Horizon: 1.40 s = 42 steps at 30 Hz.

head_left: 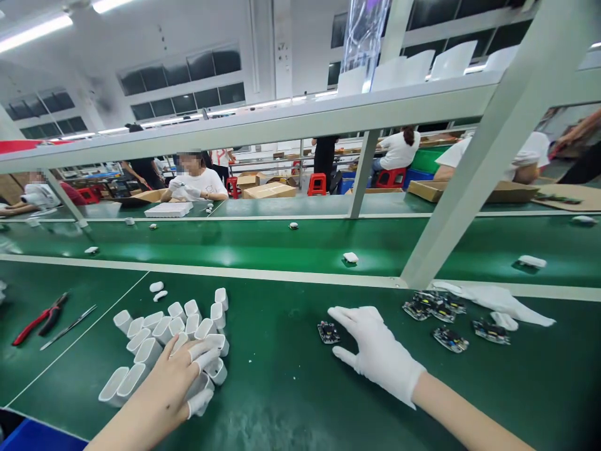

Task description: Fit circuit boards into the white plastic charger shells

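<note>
My left hand [176, 376] wears white finger cots on its thumb and some fingers and lies over a cluster of small white plastic cases [149, 352]. Its thumb and forefinger close around one white plastic case [199, 383], partly hidden by the hand. In a white glove, my right hand [375, 351] is open, its thumb and fingers spread just right of a small black circuit board [328, 332] on the green bench. More circuit boards [434, 305] lie to its right, some of them piled together.
Red-handled pliers [40, 318] and metal tweezers [68, 327] lie at left. Two small white pieces [156, 287] sit behind the cases. A white glove [504, 300] rests at right. Beyond runs a green conveyor belt [253, 247] with small parts, under a slanting post [464, 181]. Co-workers sit across.
</note>
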Each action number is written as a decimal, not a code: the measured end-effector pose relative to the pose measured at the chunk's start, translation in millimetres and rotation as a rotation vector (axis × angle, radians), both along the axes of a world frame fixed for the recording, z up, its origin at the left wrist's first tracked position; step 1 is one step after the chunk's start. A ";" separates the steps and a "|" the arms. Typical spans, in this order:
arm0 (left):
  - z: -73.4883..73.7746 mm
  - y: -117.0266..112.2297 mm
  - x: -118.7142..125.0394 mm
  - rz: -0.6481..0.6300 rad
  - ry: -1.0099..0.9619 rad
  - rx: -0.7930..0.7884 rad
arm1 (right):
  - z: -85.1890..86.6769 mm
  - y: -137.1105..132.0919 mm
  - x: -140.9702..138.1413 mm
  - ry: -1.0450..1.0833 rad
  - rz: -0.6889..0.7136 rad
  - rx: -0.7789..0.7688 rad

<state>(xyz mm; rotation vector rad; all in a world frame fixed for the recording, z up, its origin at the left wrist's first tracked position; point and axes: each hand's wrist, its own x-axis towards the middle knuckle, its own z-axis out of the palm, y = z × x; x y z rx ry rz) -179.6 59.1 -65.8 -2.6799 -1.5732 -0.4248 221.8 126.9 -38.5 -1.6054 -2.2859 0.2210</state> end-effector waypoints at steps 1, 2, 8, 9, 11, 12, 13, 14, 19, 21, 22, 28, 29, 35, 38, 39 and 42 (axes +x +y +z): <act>-1.0 1.0 1.1 0.023 0.048 -0.027 | -1.6 2.7 -3.8 0.059 0.027 -0.040; -0.4 2.3 3.4 0.054 0.097 -0.045 | -3.9 4.9 -7.2 0.106 0.036 -0.070; 7.4 12.5 28.4 0.131 0.240 0.001 | -10.0 -4.6 -14.3 0.352 -0.041 -0.258; 7.5 13.4 33.6 0.137 0.256 0.019 | -6.4 -9.4 -16.2 0.433 -0.026 -0.323; 7.5 14.1 46.0 0.149 0.276 0.065 | 3.6 -19.6 -22.4 0.709 0.016 -0.492; 7.4 14.0 53.1 0.146 0.271 0.084 | 9.0 -24.3 -26.4 0.884 0.033 -0.584; 7.3 13.8 60.6 0.140 0.253 0.096 | 13.7 -28.6 -30.5 1.053 0.048 -0.669; 7.1 13.8 68.1 0.134 0.223 0.101 | 17.4 -32.3 -34.2 1.196 0.057 -0.742; -2.2 19.1 96.5 0.132 0.126 0.142 | 17.7 -41.3 -39.5 1.542 0.110 -0.954; -10.6 21.5 101.1 0.176 0.115 0.202 | 14.3 -41.9 -37.3 1.615 0.143 -0.995; -15.5 21.7 102.1 0.200 0.098 0.229 | 13.1 -42.0 -36.3 1.638 0.153 -1.009; -36.3 5.2 99.5 0.224 -0.085 0.314 | 14.8 -45.1 -39.7 1.670 0.116 -0.982; -35.9 1.0 99.5 0.207 -0.111 0.307 | 15.4 -46.0 -41.3 1.683 0.094 -0.973; -18.0 -12.7 118.7 0.061 -0.302 0.084 | 21.4 -51.8 -49.7 1.597 0.009 -0.948; -14.7 -11.9 133.7 0.099 -0.398 -0.087 | 27.1 -57.3 -52.6 1.378 0.010 -0.867; -14.5 -11.7 137.8 0.119 -0.440 -0.147 | 28.0 -59.2 -53.2 1.278 0.009 -0.816; -13.5 -13.2 146.0 0.145 -0.583 -0.294 | 23.4 -63.0 -52.8 1.040 0.043 -0.627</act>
